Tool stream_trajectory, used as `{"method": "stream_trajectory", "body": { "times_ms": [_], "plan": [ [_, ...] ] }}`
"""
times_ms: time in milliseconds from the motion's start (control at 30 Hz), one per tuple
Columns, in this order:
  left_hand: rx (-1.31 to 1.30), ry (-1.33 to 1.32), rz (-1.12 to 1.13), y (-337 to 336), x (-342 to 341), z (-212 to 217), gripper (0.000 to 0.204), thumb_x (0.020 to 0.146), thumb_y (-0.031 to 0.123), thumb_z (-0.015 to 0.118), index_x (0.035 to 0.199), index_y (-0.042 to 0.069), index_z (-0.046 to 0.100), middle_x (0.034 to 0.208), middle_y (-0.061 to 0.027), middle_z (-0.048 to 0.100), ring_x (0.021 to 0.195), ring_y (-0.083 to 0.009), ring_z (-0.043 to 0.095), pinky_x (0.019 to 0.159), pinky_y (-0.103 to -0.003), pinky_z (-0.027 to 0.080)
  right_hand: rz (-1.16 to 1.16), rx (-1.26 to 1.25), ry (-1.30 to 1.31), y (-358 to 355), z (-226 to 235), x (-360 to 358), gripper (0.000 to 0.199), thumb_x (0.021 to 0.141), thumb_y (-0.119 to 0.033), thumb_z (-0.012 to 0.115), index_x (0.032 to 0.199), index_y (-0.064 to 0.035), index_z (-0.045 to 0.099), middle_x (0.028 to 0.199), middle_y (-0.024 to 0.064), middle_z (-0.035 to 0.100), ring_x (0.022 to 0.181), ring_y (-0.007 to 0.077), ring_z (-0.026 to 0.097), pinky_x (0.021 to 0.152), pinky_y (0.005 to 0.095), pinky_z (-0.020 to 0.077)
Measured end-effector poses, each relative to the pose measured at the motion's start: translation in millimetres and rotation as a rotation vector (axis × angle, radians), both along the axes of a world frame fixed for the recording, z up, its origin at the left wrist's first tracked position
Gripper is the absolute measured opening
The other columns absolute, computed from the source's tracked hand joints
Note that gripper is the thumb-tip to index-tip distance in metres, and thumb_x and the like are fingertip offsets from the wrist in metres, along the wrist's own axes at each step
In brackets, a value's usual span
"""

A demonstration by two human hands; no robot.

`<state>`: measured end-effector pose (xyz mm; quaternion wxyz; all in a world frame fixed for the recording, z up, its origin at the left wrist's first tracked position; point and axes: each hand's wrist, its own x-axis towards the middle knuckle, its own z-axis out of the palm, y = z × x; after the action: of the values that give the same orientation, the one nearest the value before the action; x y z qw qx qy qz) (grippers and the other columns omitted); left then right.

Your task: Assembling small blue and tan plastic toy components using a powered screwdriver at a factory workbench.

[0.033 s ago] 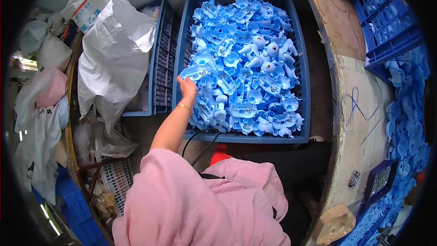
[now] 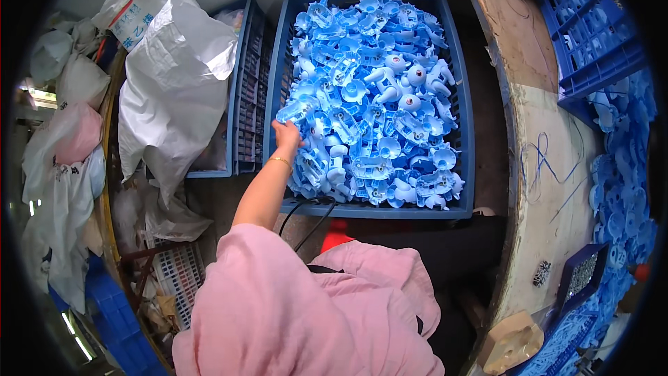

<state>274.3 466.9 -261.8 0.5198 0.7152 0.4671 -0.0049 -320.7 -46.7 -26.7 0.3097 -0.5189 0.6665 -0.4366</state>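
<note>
A large blue crate point(image 2: 369, 214) in front of me is heaped with light blue molded plastic parts point(image 2: 355, 90), some cup-shaped, some long shells with ribs inside. At the crate's left side, my left hand point(image 2: 287, 136) reaches over the rim and has its fingers closed on a blue plastic part point(image 2: 299, 109) at the edge of the heap. Its fingertips are partly hidden by that part. A few white-blue pieces with eye-like red and dark dots point(image 2: 416, 74) lie among the others. My right hand does not show.
Left of the crate stands another blue crate point(image 2: 242, 97) with a white woven sack point(image 2: 174, 90) over it. A wooden bench point(image 2: 550, 188) runs along the right, with more blue parts point(image 2: 616, 188) beyond. A black cable point(image 2: 320, 219) loops near the crate's front.
My left hand has turned slightly, and the blue part in it has dipped and tilted down against the heap. Everything else stays the same.
</note>
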Motion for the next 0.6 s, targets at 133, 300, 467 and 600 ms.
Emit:
{"method": "stream_trajectory", "body": {
  "times_ms": [133, 300, 467, 600],
  "plan": [
    [0.737, 0.070, -0.260, 7, -12, -41, 0.062, 0.094, 0.029, 0.057, 0.147, 0.011, 0.031, 0.130, -0.0247, 0.052, 0.117, -0.0436, 0.053, 0.097, -0.055, 0.046, 0.052, 0.054, 0.020, -5, 0, -8, 0.015, 0.087, -0.008, 0.070, 0.097, 0.0030, 0.067, 0.070, 0.0096, 0.059, 0.055, 0.0148, 0.046, 0.048, 0.0277, 0.0364],
    [1.104, 0.146, -0.451, -8, -12, -35, 0.059, 0.086, 0.030, 0.065, 0.142, 0.027, 0.047, 0.139, -0.0162, 0.043, 0.127, -0.0335, 0.041, 0.099, -0.048, 0.038, 0.090, 0.063, -0.002, -3, -2, -19, 0.014, 0.089, -0.009, 0.068, 0.098, 0.0022, 0.068, 0.071, 0.0100, 0.060, 0.055, 0.0150, 0.048, 0.049, 0.0277, 0.0370],
    [1.106, 0.480, -0.672, 14, -9, -31, 0.051, 0.084, 0.025, 0.064, 0.134, 0.031, 0.055, 0.136, -0.0126, 0.046, 0.125, -0.0292, 0.044, 0.095, -0.044, 0.038, 0.078, 0.090, 0.057, -3, -2, -11, 0.015, 0.090, -0.010, 0.066, 0.099, 0.0023, 0.068, 0.074, 0.0105, 0.062, 0.057, 0.0153, 0.049, 0.050, 0.0272, 0.0379],
    [1.081, 0.159, -0.599, 13, 7, -21, 0.051, 0.088, 0.028, 0.063, 0.138, 0.027, 0.053, 0.135, -0.0160, 0.047, 0.126, -0.0320, 0.042, 0.098, -0.049, 0.037, 0.066, 0.111, 0.071, -4, 0, -15, 0.018, 0.090, -0.010, 0.066, 0.101, 0.0038, 0.068, 0.076, 0.0113, 0.063, 0.059, 0.0162, 0.051, 0.051, 0.0281, 0.0385]
  ]
}}
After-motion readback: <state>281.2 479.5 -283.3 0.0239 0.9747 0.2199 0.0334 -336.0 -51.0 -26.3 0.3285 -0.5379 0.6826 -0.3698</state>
